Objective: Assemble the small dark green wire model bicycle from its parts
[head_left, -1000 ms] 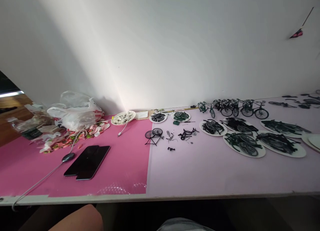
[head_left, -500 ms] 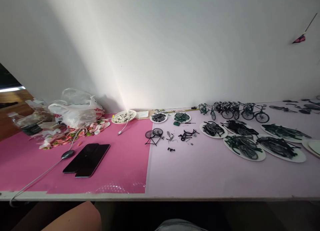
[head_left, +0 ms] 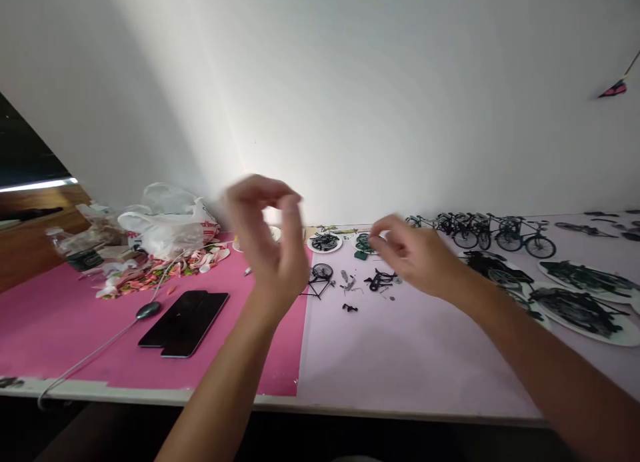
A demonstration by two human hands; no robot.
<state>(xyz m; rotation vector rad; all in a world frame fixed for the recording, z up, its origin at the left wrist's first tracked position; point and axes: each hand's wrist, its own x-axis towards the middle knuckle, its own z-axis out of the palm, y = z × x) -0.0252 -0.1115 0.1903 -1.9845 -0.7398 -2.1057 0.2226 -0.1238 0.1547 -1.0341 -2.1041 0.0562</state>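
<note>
My left hand (head_left: 284, 262) is raised over the pink side, blurred, its fingers curved and a gap between them and the thumb. Nothing shows in it. My right hand (head_left: 417, 255) hovers above the lilac side, loosely curled with thumb and fingers apart, and also seems to hold nothing. Between them on the table lie a toy bicycle frame with wheels (head_left: 320, 275), small grey parts (head_left: 350, 282), black bicycle parts (head_left: 381, 280) and a small black piece (head_left: 349, 308). Behind stand a plate of dark parts (head_left: 325, 243) and a plate of green parts (head_left: 364, 243), the latter partly hidden by my right hand.
Assembled toy bicycles (head_left: 505, 235) stand at the back right, with plates of parts (head_left: 593, 312) in front. On the left are black phones (head_left: 185, 322), a cabled mouse-shaped device (head_left: 149, 310), pink and white pieces (head_left: 160, 272) and a plastic bag (head_left: 170, 229).
Both my hands have come up into view over the table from below. The view has shifted slightly, so the table things sit a little farther right and lower.
</note>
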